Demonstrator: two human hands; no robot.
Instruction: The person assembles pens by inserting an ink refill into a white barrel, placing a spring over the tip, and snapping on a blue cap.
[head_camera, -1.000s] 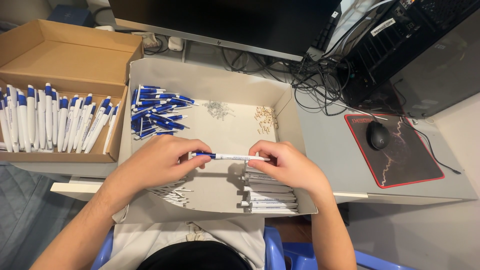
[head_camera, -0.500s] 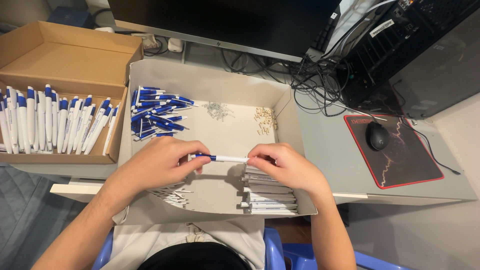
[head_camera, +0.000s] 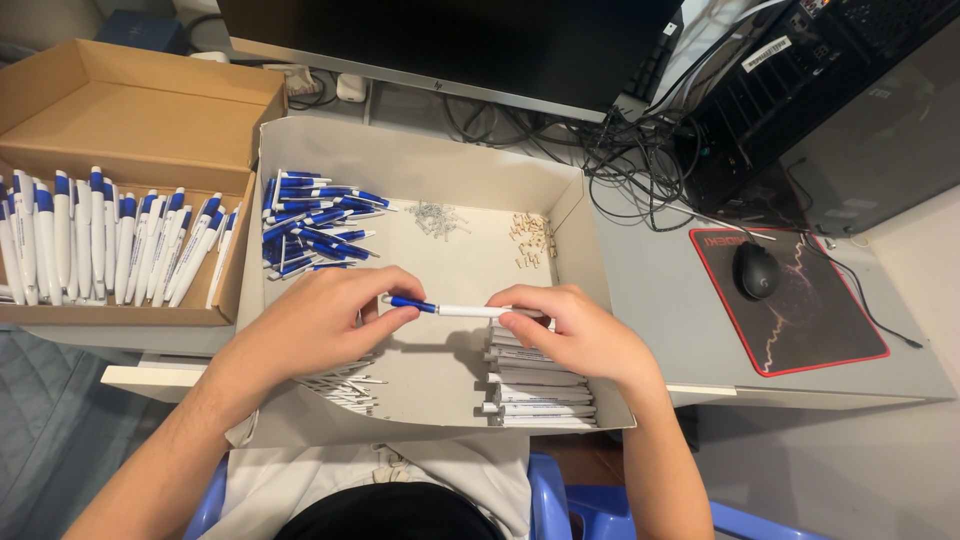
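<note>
Far left: brown cardboard box (head_camera: 130, 110) with roughly 20 finished blue-and-white pens (head_camera: 110, 245). White shallow tray (head_camera: 420, 165) holds loose blue pen parts (head_camera: 315, 225), small springs (head_camera: 432, 218), tan bits (head_camera: 530, 240), white barrels (head_camera: 535, 385) near right. Left hand (head_camera: 320, 325) pinches the blue end, right hand (head_camera: 570, 330) pinches the white end of 1 white-and-blue pen (head_camera: 450, 309), above tray centre. Looks like mid-assembly; the halves probably need pressing together. Black mouse (head_camera: 757, 270) far right on desk (head_camera: 650, 300).
</note>
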